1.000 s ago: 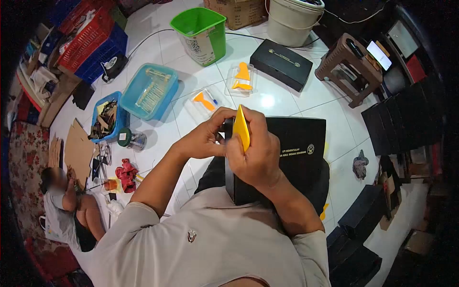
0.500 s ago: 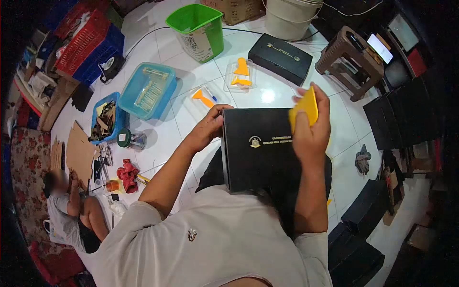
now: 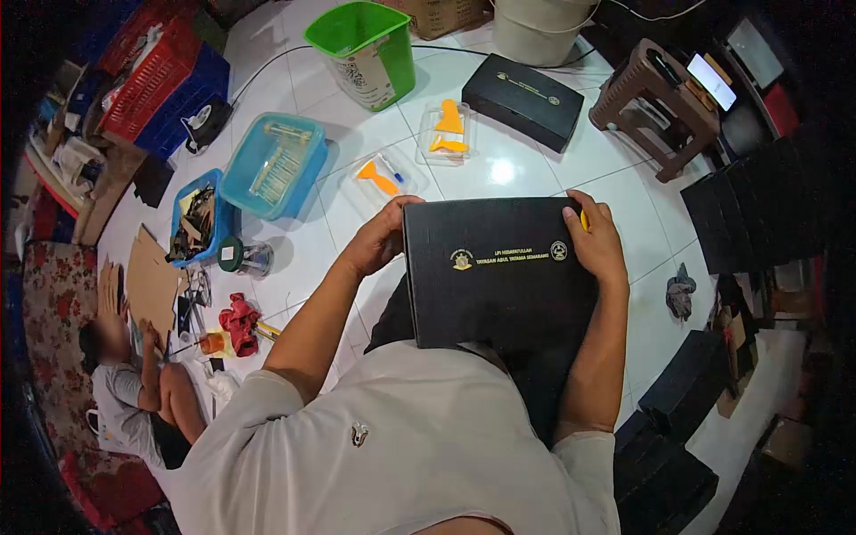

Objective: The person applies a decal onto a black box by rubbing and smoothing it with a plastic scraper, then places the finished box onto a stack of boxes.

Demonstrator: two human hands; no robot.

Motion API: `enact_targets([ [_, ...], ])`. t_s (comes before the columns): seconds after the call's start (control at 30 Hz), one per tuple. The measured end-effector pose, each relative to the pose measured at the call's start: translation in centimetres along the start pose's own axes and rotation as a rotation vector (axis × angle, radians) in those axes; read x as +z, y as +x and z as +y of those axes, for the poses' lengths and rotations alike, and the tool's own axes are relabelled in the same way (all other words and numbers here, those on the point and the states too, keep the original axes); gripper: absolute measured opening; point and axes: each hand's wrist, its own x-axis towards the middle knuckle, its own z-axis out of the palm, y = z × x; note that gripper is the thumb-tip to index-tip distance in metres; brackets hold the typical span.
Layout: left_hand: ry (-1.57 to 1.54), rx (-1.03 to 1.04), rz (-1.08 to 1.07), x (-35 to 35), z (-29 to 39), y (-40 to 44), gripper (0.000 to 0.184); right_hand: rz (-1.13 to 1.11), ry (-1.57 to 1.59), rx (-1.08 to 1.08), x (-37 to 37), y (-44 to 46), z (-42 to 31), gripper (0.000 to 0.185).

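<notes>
A black box (image 3: 499,294) with gold lettering and two emblems lies on my lap, its printed face up. My left hand (image 3: 382,239) grips its upper left corner, fingers behind the edge. At the upper right corner my right hand (image 3: 596,239) holds the box, thumb on the printed face. A bit of a yellow scraper (image 3: 584,220) shows between the fingers of this hand; most of it is hidden. Beyond the box, an orange tool (image 3: 378,178) and a blue-tipped item rest on clear packaging, near a clear tray (image 3: 446,143) with orange tools.
Another black box (image 3: 523,100) lies ahead, beside a green bin (image 3: 366,62) and a brown stool (image 3: 655,107). Blue containers (image 3: 276,165) stand at the left. Another person (image 3: 134,392) sits at the far left. Several black boxes (image 3: 687,383) are at the right.
My right hand first moved right with the yellow scraper, away from the box's left edge, then came down onto the upper right corner. The box now lies flatter, with its whole lettering showing.
</notes>
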Motion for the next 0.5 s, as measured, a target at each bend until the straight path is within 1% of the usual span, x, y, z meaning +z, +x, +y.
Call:
enact_targets([
  [0.07,-0.151,-0.063,-0.012,-0.7,-0.5,0.0,0.052,0.006,0.016,-0.019,0.3,0.0,0.0,0.042],
  [0.13,-0.119,-0.053,-0.030,-0.8,-0.6,0.0,0.052,0.043,-0.039,-0.019,0.7,0.1,-0.1,0.041],
  [0.3,-0.037,-0.021,-0.055,-0.2,-0.7,-1.1,0.057,0.030,-0.025,-0.001,0.6,0.1,-0.4,0.041],
  [0.37,0.040,0.030,-0.015,0.9,-0.6,-2.0,0.068,0.034,-0.017,0.003,0.6,-0.1,-0.4,0.041],
  [0.4,0.022,0.005,-0.039,0.7,-0.4,-2.3,0.084,0.047,-0.019,-0.005,0.6,-0.1,-0.5,0.040],
  [0.43,0.021,0.001,-0.038,0.8,-0.5,-2.6,0.084,0.061,-0.020,-0.013,0.6,-0.1,-0.5,0.040],
  [0.5,0.053,0.071,-0.068,1.4,-0.7,-3.5,0.098,0.056,-0.023,-0.007,0.8,-0.1,-0.3,0.040],
])
